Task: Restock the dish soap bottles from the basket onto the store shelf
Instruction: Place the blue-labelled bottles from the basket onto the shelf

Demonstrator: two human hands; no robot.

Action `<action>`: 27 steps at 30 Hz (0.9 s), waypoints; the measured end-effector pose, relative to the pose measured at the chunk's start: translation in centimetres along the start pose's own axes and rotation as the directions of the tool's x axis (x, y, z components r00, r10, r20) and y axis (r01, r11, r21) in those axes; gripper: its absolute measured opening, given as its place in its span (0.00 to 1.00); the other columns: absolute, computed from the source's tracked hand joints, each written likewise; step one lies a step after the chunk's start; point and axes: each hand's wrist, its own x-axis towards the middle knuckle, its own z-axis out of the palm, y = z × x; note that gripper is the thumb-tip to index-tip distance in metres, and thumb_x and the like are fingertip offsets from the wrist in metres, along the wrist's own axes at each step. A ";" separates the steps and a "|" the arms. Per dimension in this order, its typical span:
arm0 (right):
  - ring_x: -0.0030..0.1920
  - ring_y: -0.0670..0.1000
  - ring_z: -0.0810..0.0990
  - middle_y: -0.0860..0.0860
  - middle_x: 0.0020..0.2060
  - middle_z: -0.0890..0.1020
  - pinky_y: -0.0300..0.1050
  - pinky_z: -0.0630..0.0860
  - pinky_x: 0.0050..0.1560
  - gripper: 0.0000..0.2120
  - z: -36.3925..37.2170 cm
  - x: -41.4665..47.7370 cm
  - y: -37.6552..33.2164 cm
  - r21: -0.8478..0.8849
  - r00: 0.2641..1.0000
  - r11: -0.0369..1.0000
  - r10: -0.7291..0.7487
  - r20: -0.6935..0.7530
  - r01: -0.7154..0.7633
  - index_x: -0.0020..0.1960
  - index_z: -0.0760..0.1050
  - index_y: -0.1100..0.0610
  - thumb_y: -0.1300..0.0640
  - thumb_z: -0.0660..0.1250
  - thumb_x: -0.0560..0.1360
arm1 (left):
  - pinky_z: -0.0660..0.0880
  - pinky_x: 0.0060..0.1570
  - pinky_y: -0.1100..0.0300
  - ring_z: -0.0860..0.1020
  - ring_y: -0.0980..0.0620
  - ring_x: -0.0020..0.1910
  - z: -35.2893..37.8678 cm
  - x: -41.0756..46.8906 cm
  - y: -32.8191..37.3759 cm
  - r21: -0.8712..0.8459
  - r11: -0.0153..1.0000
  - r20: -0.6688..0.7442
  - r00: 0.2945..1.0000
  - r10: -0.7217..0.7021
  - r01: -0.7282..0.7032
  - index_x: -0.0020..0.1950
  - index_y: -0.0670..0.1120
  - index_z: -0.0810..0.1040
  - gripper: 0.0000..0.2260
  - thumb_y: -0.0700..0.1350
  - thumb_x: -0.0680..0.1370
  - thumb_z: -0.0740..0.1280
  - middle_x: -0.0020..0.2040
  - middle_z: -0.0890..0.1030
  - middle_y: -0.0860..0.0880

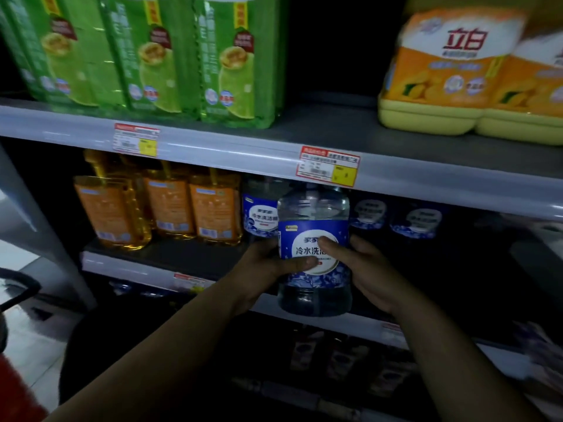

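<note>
Your left hand (265, 271) and right hand (370, 271) clasp the blue-labelled dish soap bottle (313, 208) from both sides, fingers (329, 243) curled round it, thumbs on the label. It hangs upright just before the middle shelf (182, 255) edge. Behind stand amber bottles (170, 205) at left and, dimly, what look like matching blue bottles (259, 213).

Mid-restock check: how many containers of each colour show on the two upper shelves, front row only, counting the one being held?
Green packs, top shelf: 3
Yellow-orange jugs, top shelf: 2
Amber bottles, front row: 3
Shelved blue-label bottles: 3
Held blue-label bottle, in left hand and right hand: 1
Total: 12
</note>
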 end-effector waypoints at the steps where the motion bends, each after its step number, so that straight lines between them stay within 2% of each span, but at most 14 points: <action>1: 0.58 0.55 0.85 0.52 0.58 0.86 0.55 0.80 0.61 0.22 -0.8 -0.2 0.1 -0.010 1.000 1.000 -0.004 -0.005 0.004 0.67 0.78 0.52 0.51 0.72 0.73 | 0.83 0.52 0.56 0.85 0.48 0.57 0.6 0.5 -0.3 0.005 1.000 0.013 1.000 0.014 -0.014 0.66 0.45 0.81 0.19 0.36 0.75 0.75 0.58 0.87 0.47; 3: 0.59 0.55 0.85 0.52 0.59 0.86 0.56 0.79 0.62 0.22 -2.6 -0.6 0.4 -0.025 0.999 1.000 -0.014 -0.029 0.013 0.67 0.78 0.52 0.51 0.72 0.74 | 0.82 0.59 0.50 0.85 0.47 0.59 2.0 1.8 -0.8 0.021 1.000 0.030 0.999 0.021 -0.021 0.67 0.44 0.81 0.21 0.36 0.74 0.76 0.59 0.86 0.46; 5: 0.59 0.55 0.85 0.52 0.59 0.85 0.55 0.79 0.61 0.22 -4.3 -0.9 0.5 -0.038 0.997 0.999 -0.040 -0.063 0.038 0.68 0.77 0.52 0.51 0.71 0.75 | 0.82 0.59 0.50 0.85 0.47 0.58 3.5 3.3 -1.3 0.062 0.998 0.035 0.999 0.020 -0.022 0.66 0.44 0.81 0.22 0.36 0.73 0.78 0.59 0.86 0.46; 8: 0.59 0.53 0.85 0.50 0.59 0.86 0.48 0.82 0.56 0.23 -6.6 -1.3 0.4 -0.064 0.988 0.994 -0.098 -0.120 0.091 0.69 0.76 0.52 0.53 0.71 0.74 | 0.82 0.58 0.50 0.85 0.47 0.57 5.8 5.2 -1.6 0.091 0.995 0.038 0.999 0.025 -0.029 0.65 0.42 0.81 0.24 0.35 0.71 0.79 0.59 0.86 0.46; 10: 0.59 0.51 0.85 0.49 0.59 0.85 0.45 0.82 0.55 0.24 -8.1 -1.5 0.5 -0.070 0.982 0.991 -0.120 -0.147 0.110 0.69 0.75 0.52 0.54 0.72 0.74 | 0.83 0.55 0.55 0.85 0.50 0.56 7.2 6.4 -1.9 0.111 0.993 0.051 0.998 0.040 -0.045 0.65 0.44 0.81 0.25 0.35 0.70 0.80 0.58 0.87 0.48; 12: 0.60 0.51 0.84 0.49 0.61 0.85 0.47 0.82 0.58 0.25 -9.5 -1.6 0.8 -0.069 0.976 0.991 -0.129 -0.174 0.119 0.70 0.74 0.52 0.56 0.73 0.74 | 0.82 0.48 0.63 0.85 0.55 0.54 8.5 7.1 -2.1 0.138 0.988 0.044 0.997 0.056 -0.062 0.65 0.44 0.80 0.25 0.34 0.69 0.80 0.57 0.87 0.51; 14: 0.62 0.52 0.83 0.50 0.62 0.84 0.48 0.81 0.60 0.27 -10.9 -1.9 1.5 -0.070 0.966 0.989 -0.143 -0.215 0.131 0.70 0.74 0.55 0.59 0.74 0.72 | 0.81 0.44 0.66 0.85 0.57 0.54 9.9 7.5 -2.6 0.165 0.982 0.044 0.996 0.083 -0.089 0.67 0.43 0.78 0.28 0.31 0.69 0.79 0.56 0.85 0.52; 16: 0.63 0.51 0.82 0.50 0.62 0.84 0.49 0.80 0.61 0.29 -12.0 -2.2 2.0 -0.075 0.957 0.987 -0.158 -0.245 0.143 0.71 0.74 0.55 0.61 0.75 0.71 | 0.81 0.44 0.67 0.84 0.60 0.53 10.9 7.8 -3.0 0.178 0.977 0.048 0.993 0.112 -0.119 0.70 0.42 0.74 0.31 0.29 0.69 0.78 0.58 0.84 0.51; 18: 0.63 0.50 0.82 0.48 0.63 0.84 0.48 0.80 0.61 0.30 -12.6 -2.5 2.6 -0.096 0.946 0.985 -0.163 -0.281 0.142 0.71 0.74 0.53 0.60 0.76 0.71 | 0.80 0.47 0.68 0.83 0.63 0.52 11.5 8.2 -3.3 0.246 0.955 0.062 0.986 0.155 -0.165 0.72 0.44 0.73 0.32 0.32 0.70 0.78 0.61 0.83 0.50; 21: 0.58 0.43 0.83 0.42 0.59 0.83 0.41 0.80 0.56 0.33 -12.6 -2.7 3.2 -0.241 0.925 0.968 -0.155 -0.347 0.072 0.70 0.72 0.49 0.58 0.80 0.69 | 0.78 0.57 0.69 0.82 0.57 0.59 11.6 8.1 -3.4 0.473 0.860 0.064 0.981 0.185 -0.193 0.71 0.46 0.76 0.29 0.42 0.72 0.80 0.65 0.83 0.50; 24: 0.51 0.32 0.77 0.34 0.52 0.78 0.29 0.75 0.50 0.32 -11.5 -3.3 4.3 -0.399 0.882 0.917 -0.176 -0.437 -0.015 0.66 0.70 0.44 0.54 0.81 0.68 | 0.73 0.52 0.75 0.80 0.56 0.60 11.3 6.9 -4.2 0.592 0.784 0.025 0.977 0.212 -0.185 0.68 0.46 0.80 0.21 0.43 0.76 0.76 0.63 0.84 0.51; 27: 0.46 0.28 0.76 0.37 0.53 0.78 0.20 0.72 0.42 0.33 -10.8 -3.1 5.6 -0.441 0.850 0.897 -0.244 -0.467 0.015 0.70 0.70 0.49 0.54 0.80 0.70 | 0.78 0.57 0.65 0.82 0.57 0.58 11.0 6.3 -5.4 0.578 0.790 -0.013 0.966 0.260 -0.204 0.65 0.49 0.82 0.16 0.43 0.77 0.74 0.60 0.85 0.53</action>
